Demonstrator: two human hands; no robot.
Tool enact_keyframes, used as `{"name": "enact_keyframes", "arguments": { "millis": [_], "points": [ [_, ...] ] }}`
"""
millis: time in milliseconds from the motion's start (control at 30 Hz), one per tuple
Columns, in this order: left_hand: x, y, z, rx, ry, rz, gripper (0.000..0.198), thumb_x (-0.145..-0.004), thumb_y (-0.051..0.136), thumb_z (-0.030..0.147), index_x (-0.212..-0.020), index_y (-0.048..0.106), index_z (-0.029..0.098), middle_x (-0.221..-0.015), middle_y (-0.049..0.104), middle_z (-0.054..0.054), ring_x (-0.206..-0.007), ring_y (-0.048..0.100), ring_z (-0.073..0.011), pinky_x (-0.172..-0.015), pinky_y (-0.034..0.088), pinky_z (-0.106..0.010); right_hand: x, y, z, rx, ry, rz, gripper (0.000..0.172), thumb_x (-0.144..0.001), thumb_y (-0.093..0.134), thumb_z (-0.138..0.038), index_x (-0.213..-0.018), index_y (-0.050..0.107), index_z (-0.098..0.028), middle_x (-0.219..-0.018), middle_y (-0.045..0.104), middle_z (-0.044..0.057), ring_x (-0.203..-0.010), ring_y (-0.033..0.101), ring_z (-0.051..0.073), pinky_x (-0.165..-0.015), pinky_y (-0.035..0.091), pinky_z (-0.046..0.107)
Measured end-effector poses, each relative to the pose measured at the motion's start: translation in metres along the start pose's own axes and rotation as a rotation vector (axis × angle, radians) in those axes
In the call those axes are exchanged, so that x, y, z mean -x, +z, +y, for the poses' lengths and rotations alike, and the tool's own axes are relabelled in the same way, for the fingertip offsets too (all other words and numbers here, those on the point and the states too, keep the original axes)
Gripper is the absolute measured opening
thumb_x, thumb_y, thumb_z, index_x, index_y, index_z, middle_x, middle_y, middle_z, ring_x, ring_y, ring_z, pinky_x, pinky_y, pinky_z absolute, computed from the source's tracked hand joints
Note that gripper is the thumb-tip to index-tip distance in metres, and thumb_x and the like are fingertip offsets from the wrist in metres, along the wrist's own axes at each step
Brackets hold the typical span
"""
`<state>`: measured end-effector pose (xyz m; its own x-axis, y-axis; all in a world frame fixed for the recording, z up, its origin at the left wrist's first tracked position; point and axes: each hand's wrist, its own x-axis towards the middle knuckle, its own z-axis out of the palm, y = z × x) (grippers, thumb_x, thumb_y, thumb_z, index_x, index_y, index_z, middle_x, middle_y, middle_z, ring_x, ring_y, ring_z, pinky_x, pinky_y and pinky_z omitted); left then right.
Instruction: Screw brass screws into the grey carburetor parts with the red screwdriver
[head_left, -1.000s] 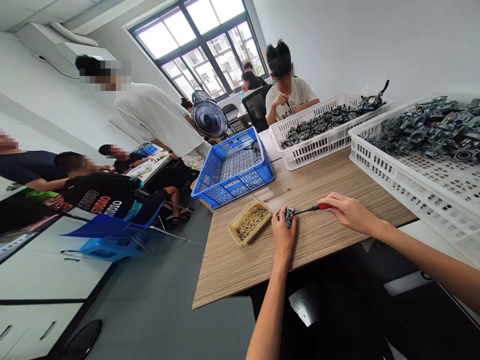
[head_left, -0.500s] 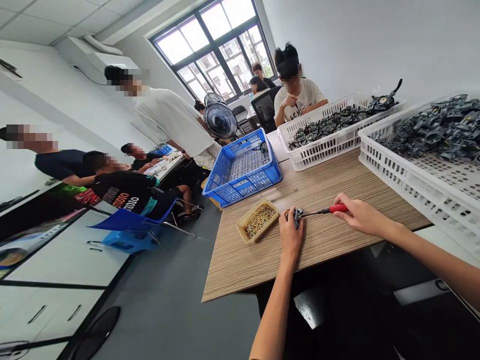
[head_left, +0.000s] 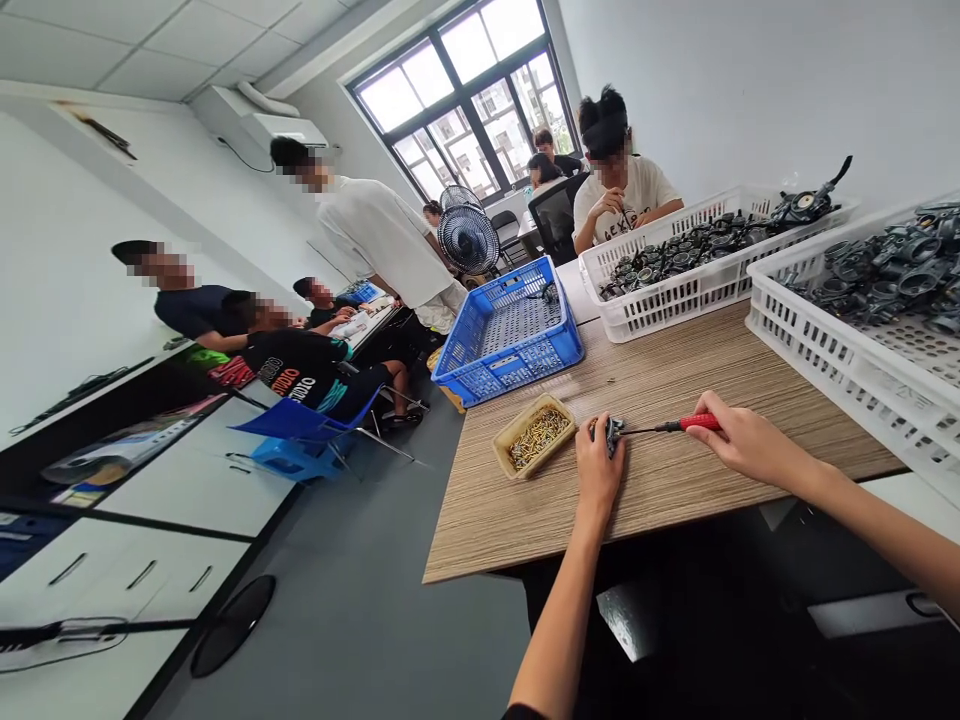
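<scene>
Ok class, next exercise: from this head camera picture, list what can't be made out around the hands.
Head view, hidden: the left hand covers most of the small dark metal part.
Head view, too small: where the screwdriver tip meets that part.
Head view, hidden: the right hand covers the handle's end.
Head view, cut off: the right edge crops the white plastic crate.
Head view, too small: individual brass screws in the tray.

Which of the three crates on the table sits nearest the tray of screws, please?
The blue crate, right beside the tray; the white crates, heaped with dark metal parts, stand farther off.
</scene>
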<state>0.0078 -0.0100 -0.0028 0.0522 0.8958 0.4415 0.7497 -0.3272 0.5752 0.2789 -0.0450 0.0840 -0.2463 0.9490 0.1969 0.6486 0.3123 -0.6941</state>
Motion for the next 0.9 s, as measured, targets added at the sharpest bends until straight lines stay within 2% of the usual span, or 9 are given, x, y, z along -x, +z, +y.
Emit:
{"name": "enact_keyframes", "arguments": {
  "millis": [100,233,300,433,567,767,900],
  "points": [
    [0.0000,-0.0010,0.0011,0.006,-0.002,0.001,0.048,-0.097,0.068,0.023,-0.144,0.060,0.024,-0.138,0.058,-0.015,-0.134,0.058,-0.0316,-0.116,0.051,-0.052,0.0001,0.0016,0.0004,0.028,0.038,0.010,0.025,-0.103,0.051,-0.052,-0.097,0.049,-0.029,-0.086,0.078,0.007,-0.074,0.075,0.031,-0.063,0.046,0.034],
    [0.0000,-0.0022,0.0021,0.003,-0.001,-0.004,0.047,-0.098,0.068,0.025,-0.144,0.059,0.023,-0.137,0.058,-0.015,-0.134,0.059,-0.0321,-0.116,0.051,-0.053,0.0013,-0.0010,-0.0022,-0.016,-0.029,0.007,0.022,-0.101,0.056,-0.046,-0.112,0.050,-0.028,-0.096,0.080,0.007,-0.082,0.076,0.030,-0.072,0.051,0.035],
    [0.0000,-0.0023,0.0021,-0.007,0.001,-0.005,0.048,-0.097,0.068,0.025,-0.144,0.059,0.024,-0.137,0.058,-0.014,-0.134,0.059,-0.0320,-0.116,0.051,-0.053,0.0022,-0.0030,-0.0045,-0.004,-0.049,-0.014,0.023,-0.100,0.056,-0.043,-0.116,0.049,-0.028,-0.097,0.080,0.007,-0.082,0.076,0.030,-0.072,0.051,0.035],
    [0.0000,-0.0022,0.0010,-0.026,0.015,0.002,0.048,-0.097,0.067,0.023,-0.144,0.059,0.023,-0.136,0.059,-0.014,-0.134,0.059,-0.0317,-0.115,0.052,-0.051,0.0027,-0.0034,-0.0076,0.070,-0.008,-0.013,0.017,-0.103,0.052,-0.044,-0.105,0.047,-0.027,-0.097,0.080,0.008,-0.084,0.077,0.031,-0.068,0.049,0.034],
    [-0.0004,-0.0021,-0.0006,-0.033,0.029,0.007,0.047,-0.097,0.067,0.025,-0.144,0.059,0.023,-0.136,0.059,-0.014,-0.133,0.059,-0.0321,-0.115,0.052,-0.053,0.0017,-0.0017,-0.0075,0.125,0.053,-0.003,0.021,-0.106,0.050,-0.047,-0.098,0.045,-0.028,-0.097,0.081,0.008,-0.086,0.078,0.033,-0.066,0.046,0.034],
    [-0.0003,-0.0022,-0.0009,-0.034,0.038,0.008,0.048,-0.097,0.067,0.024,-0.144,0.059,0.022,-0.137,0.059,-0.015,-0.134,0.059,-0.0326,-0.114,0.053,-0.053,0.0020,-0.0060,-0.0082,0.025,-0.024,-0.060,0.019,-0.104,0.053,-0.044,-0.112,0.045,-0.028,-0.093,0.078,0.005,-0.080,0.075,0.028,-0.070,0.048,0.033],
    [0.0001,-0.0018,-0.0008,-0.037,0.039,0.004,0.047,-0.098,0.066,0.025,-0.144,0.059,0.023,-0.137,0.059,-0.015,-0.135,0.058,-0.0321,-0.114,0.052,-0.053,0.0034,-0.0040,-0.0095,0.053,-0.041,-0.053,0.016,-0.104,0.053,-0.041,-0.108,0.045,-0.027,-0.094,0.078,0.006,-0.083,0.076,0.029,-0.070,0.047,0.032]
  ]
}}
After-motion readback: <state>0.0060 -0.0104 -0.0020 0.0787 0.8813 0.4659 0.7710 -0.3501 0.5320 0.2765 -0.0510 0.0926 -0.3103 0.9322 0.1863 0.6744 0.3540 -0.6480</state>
